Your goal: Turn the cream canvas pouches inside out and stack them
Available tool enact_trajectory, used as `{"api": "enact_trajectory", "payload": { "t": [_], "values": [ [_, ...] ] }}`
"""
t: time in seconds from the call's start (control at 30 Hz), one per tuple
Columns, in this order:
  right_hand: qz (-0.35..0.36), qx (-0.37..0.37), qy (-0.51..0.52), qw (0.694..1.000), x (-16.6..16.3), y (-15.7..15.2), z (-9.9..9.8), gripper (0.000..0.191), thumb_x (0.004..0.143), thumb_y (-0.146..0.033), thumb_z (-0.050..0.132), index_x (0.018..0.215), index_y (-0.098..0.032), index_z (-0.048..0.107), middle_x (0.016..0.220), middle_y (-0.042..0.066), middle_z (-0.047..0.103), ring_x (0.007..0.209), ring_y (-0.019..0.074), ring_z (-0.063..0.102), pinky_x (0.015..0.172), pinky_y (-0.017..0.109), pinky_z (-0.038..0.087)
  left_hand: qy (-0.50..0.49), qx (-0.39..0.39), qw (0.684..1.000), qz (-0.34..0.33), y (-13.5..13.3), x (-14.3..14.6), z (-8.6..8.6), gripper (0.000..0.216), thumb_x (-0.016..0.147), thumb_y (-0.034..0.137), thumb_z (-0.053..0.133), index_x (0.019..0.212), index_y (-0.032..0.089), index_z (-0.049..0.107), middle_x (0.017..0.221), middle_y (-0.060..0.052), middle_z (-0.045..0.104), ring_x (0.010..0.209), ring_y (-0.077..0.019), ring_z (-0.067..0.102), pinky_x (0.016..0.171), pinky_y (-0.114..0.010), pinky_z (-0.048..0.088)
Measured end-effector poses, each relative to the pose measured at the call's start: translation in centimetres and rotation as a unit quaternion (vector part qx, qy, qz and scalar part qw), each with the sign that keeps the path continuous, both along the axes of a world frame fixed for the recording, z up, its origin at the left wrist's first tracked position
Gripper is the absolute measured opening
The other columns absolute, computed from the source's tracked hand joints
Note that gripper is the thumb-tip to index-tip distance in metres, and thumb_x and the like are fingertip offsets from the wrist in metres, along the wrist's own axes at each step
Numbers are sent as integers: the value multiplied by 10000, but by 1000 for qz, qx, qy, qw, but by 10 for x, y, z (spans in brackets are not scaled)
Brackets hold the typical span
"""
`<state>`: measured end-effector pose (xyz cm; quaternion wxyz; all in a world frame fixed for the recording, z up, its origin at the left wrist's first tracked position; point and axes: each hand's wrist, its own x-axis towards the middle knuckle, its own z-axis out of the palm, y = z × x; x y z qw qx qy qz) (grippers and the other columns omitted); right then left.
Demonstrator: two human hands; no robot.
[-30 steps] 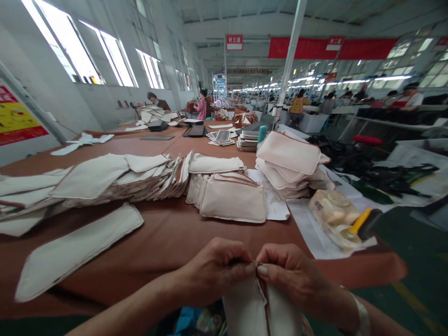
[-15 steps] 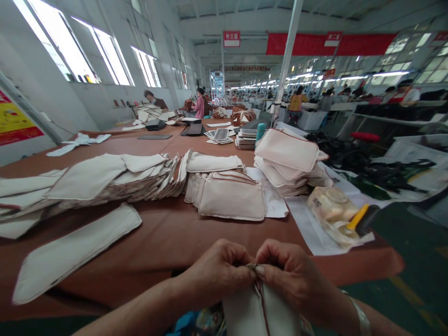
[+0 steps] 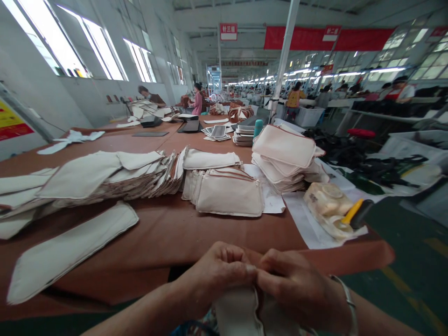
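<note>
Close to my body, below the table's front edge, both hands pinch the top of a cream fabric piece (image 3: 235, 310) with a brown edge running down its middle. My left hand (image 3: 224, 268) has thumb and fingers closed on it. Against it, thumb to thumb, my right hand (image 3: 294, 284) is closed on the same piece; a bracelet circles that wrist. The exact spot being gripped is covered by the fingers. On the table ahead stands a bundle of similar cream pieces (image 3: 229, 193), and a single long cream piece (image 3: 73, 252) lies at the left.
A long overlapping row of cream pieces (image 3: 84, 175) spreads across the left. Another stack (image 3: 283, 147) rises at the right, by a plastic-wrapped container (image 3: 327, 203) and a yellow-and-black handled tool (image 3: 353, 214). The brown-covered table (image 3: 168, 233) ends just before me. Other people work farther back.
My right hand has rolled over the piece, and its thumb tip is now less visible. The fabric's brown edge has shifted and bends more. The whole view has moved slightly.
</note>
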<state>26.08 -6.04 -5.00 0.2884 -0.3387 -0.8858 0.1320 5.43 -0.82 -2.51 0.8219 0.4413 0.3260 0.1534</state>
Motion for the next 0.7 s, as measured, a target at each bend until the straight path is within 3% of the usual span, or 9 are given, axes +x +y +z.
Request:
{"api": "enact_trajectory", "payload": {
  "t": [0.07, 0.17, 0.23, 0.3, 0.37, 0.43, 0.53, 0.7],
  "values": [
    [0, 11, 6, 1000, 1, -3, -3, 192, 929, -195, 483, 1066, -206, 618, 787, 25, 587, 661, 137, 500, 574, 235, 366, -11, 9, 1000, -9, 0, 0, 0, 247, 720, 317, 735, 695, 93, 635, 628, -18, 577, 492, -78, 443, 476, -186, 324],
    [-5, -11, 101, 995, 1, -9, -3, 212, 942, -184, 463, 1116, -200, 583, 833, 47, 612, 718, 157, 541, 632, 247, 415, -39, 70, 997, -14, 2, -2, 1, 304, 749, 370, 734, 695, 88, 631, 699, -34, 596, 568, -85, 465, 528, -182, 344],
    [-60, -113, 194, 973, -1, -11, 2, 185, 974, -223, 429, 1066, -190, 586, 824, 44, 605, 732, 154, 552, 665, 246, 432, -39, 110, 993, -19, 4, -5, 4, 322, 774, 397, 716, 709, 94, 628, 686, -19, 581, 554, -75, 434, 523, -178, 332],
    [-108, -260, 266, 922, -3, -10, 10, 244, 1003, -306, 389, 974, -178, 595, 791, 27, 587, 706, 138, 537, 639, 222, 427, -18, 130, 991, -33, 6, -8, 9, 317, 789, 400, 704, 724, 100, 623, 629, 13, 533, 504, -56, 368, 485, -171, 296],
    [-99, -367, 290, 878, -4, -6, 19, 336, 1008, -380, 376, 894, -154, 597, 758, 14, 557, 667, 119, 494, 591, 199, 398, 0, 143, 988, -52, 6, -10, 13, 300, 808, 385, 687, 734, 102, 621, 613, 27, 496, 489, -49, 337, 459, -166, 264],
    [-59, -414, 288, 862, -5, -2, 27, 384, 988, -425, 414, 802, -134, 582, 722, -1, 510, 630, 100, 433, 547, 184, 359, -3, 153, 986, -61, 6, -10, 16, 287, 829, 375, 666, 750, 103, 618, 640, 17, 501, 501, -53, 355, 454, -165, 261],
    [-18, -421, 272, 865, -7, 1, 34, 373, 952, -418, 491, 721, -130, 545, 670, -25, 444, 587, 82, 358, 510, 176, 311, -34, 174, 982, -59, 5, -12, 16, 287, 851, 376, 639, 764, 106, 599, 663, 6, 499, 517, -57, 358, 454, -163, 258],
    [4, -339, 265, 903, -7, -2, 32, 196, 896, -265, 578, 751, -137, 547, 682, -29, 482, 613, 84, 403, 562, 179, 334, -60, 191, 977, -80, 6, -15, 13, 282, 868, 372, 615, 771, 111, 576, 684, 2, 492, 548, -66, 363, 477, -166, 278]
  ]
}}
